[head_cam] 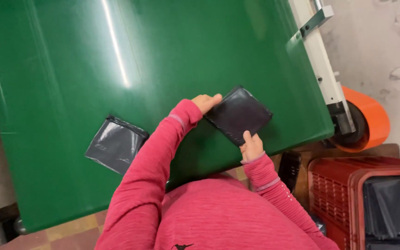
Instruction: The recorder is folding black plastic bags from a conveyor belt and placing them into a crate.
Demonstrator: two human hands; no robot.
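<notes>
Your left hand (206, 102) and right hand (251, 146) pinch opposite corners of the folded black bag (238, 115) on the green belt (70, 69). It sits near the belt's edge (glossy surface), so a loose pinch could let it slide off.

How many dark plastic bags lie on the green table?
2. One folded bag is between the left hand and right hand; another bag lies apart beside the left sleeve. More dark plastic shows in the red crate, off the table.
</notes>
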